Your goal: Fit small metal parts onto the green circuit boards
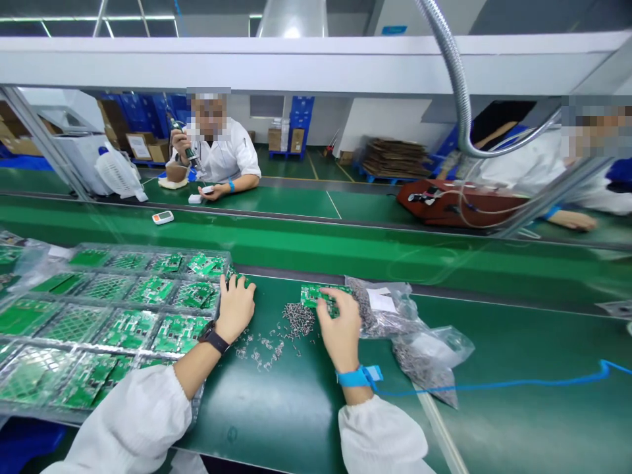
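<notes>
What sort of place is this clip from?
Most likely an electronics assembly line: trays of green circuit boards by the left hand, a pile of small metal parts on the bench, and a blue grounding strap behind the right hand.

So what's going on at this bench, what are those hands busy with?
A person in white sleeves works at a green bench. The right hand grips a small green circuit board beside a scatter of tiny metal parts. The left hand rests at the corner of a clear tray of similar boards, fingertips on one. Bags of parts lie to the right. Across the belt, a co-worker holds a tool.
</notes>
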Action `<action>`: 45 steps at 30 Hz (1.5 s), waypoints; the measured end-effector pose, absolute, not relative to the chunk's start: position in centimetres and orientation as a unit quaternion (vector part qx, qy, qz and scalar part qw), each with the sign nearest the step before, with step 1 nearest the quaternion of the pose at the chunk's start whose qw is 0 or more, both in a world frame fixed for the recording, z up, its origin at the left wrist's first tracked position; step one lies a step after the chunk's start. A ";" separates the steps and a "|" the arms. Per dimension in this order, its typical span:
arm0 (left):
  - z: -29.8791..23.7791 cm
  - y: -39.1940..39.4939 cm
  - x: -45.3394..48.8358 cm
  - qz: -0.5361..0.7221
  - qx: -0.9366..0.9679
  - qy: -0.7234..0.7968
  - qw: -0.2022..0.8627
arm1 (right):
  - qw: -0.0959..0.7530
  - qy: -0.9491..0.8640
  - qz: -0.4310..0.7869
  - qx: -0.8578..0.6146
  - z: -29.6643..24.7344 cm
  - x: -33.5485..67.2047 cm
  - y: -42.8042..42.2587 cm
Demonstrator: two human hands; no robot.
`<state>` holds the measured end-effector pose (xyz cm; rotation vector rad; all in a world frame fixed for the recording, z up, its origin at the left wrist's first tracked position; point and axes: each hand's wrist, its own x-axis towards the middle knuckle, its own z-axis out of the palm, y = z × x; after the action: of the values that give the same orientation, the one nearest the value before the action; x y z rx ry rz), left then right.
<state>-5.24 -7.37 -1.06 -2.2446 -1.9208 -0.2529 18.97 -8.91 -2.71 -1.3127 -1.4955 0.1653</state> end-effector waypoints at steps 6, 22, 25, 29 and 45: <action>-0.6 -7.0 -5.1 -0.062 -0.773 -0.627 0.076 | 0.374 -0.779 0.143 -0.482 -3.0 15.4 -10.8; -0.6 -7.0 -4.7 -0.061 -0.783 -0.619 -0.007 | 0.384 -0.732 0.126 -0.549 -2.7 17.5 -10.1; -0.4 -7.1 -4.7 -0.052 -0.781 -0.622 -0.006 | 0.379 -0.734 0.142 -0.545 -2.6 17.8 -10.1; -0.2 -7.3 -4.5 -0.055 -0.781 -0.621 -0.019 | 0.316 -0.777 0.180 -0.514 -2.9 17.0 -10.6; 0.0 -7.7 -3.3 -0.124 -0.765 -0.624 -0.098 | 0.326 -0.767 0.163 -0.528 -2.9 18.1 -10.2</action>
<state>-3.33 -7.74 -0.04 -2.5661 -2.0945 -0.4170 18.09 -10.20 -2.86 -1.3839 -2.0114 0.4263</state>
